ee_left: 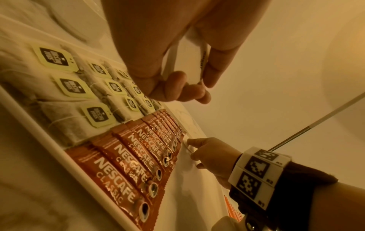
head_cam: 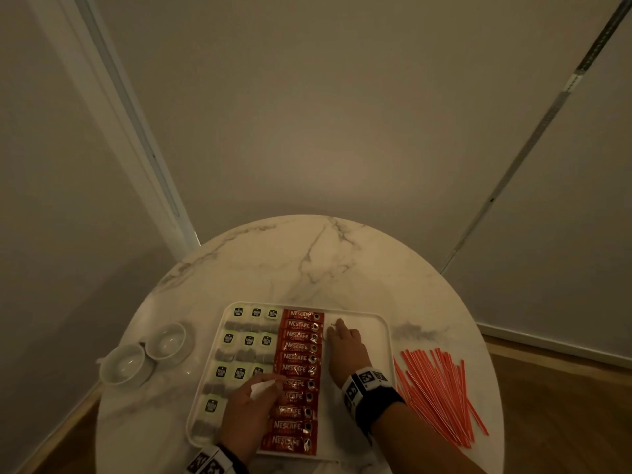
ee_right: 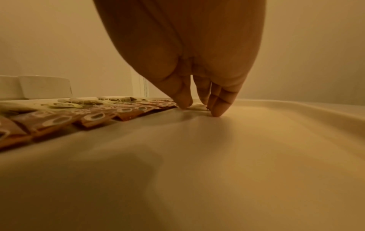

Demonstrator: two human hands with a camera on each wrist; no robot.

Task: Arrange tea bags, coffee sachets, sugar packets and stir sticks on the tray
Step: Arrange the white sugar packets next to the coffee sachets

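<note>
Head view: right hand (head_cam: 346,347) pressed a white packet (ee_right: 198,106) onto the tray (head_cam: 383,340), fingers nearly straight.
Left hand (head_cam: 251,413): curled around white packets (ee_left: 189,51), above coffee sachets (head_cam: 297,378).

White tray (head_cam: 383,323) on a white marble table (head_cam: 307,261) streaked with grey veins. Down the tray's middle, red coffee sachets (head_cam: 301,369) with white lettering and a dark cup printed on each. To their left, tea bags (head_cam: 239,354), greyish-brown, tagged in pale yellow-green with a black logo. On the right of the table, orange-red stir sticks (head_cam: 441,395). White packets (ee_left: 187,51) in the left hand (ee_left: 168,54). Two white cups (head_cam: 143,354) on the left. Both wrists carry white bands with black square patterns.
</note>
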